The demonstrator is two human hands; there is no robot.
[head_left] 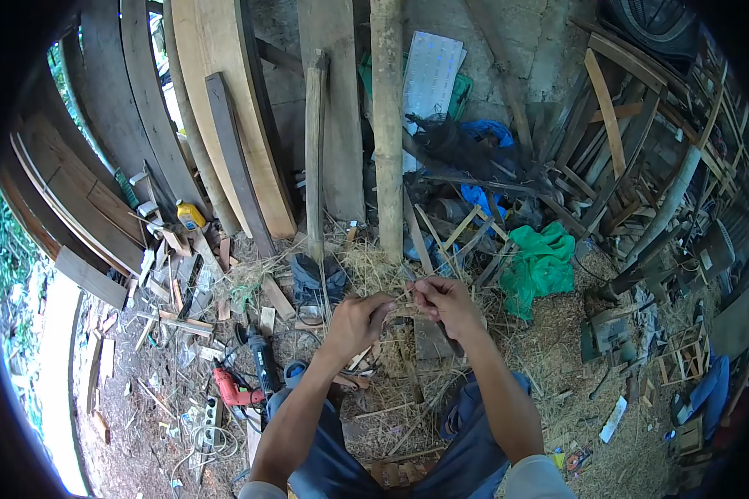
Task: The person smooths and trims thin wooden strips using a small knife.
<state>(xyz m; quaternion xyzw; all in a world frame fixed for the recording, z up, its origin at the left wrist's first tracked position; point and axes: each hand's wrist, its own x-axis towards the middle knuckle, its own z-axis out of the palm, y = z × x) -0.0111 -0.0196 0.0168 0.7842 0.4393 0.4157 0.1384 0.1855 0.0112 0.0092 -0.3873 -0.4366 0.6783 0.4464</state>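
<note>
My left hand is closed, with thumb and fingers pinching a thin, pale strip of bamboo or wood. Close beside it on the right, my right hand is closed around a narrow dark tool that looks like a knife. One end of this tool shows below the palm; the fingers hide its middle. Both hands are in front of my knees, above a floor strewn with shavings. Below them lie a dark wooden block and loose straw-like strips.
On the left floor are a red power drill, a dark blue power tool and a power strip. Boards and a pole lean at the back. A green plastic bag and piled scrap wood are on the right.
</note>
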